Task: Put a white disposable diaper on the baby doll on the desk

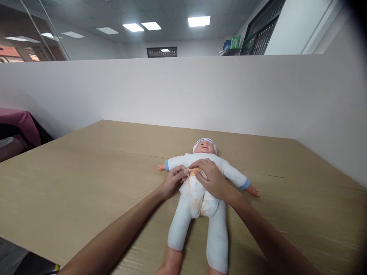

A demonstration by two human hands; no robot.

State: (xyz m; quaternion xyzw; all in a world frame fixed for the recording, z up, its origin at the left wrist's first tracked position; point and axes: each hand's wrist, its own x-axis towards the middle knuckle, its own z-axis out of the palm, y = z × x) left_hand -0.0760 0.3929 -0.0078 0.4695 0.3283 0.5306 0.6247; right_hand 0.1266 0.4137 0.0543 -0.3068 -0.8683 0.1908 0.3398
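A baby doll in a white long-sleeved outfit with blue cuffs and a white printed cap lies on its back, feet toward me. Around its hips is a white diaper with an orange patterned waistband. My left hand pinches the diaper's edge at the left side of the waist, thumb and fingers together. Flat across the waistband rests my right hand, fingers stretched out and pointing left. Part of the waistband is hidden under it.
A large table covered in brown board carries the doll. Behind it stands a white partition wall. Off the table's left edge is a pink and black item, perhaps a padded seat or bag.
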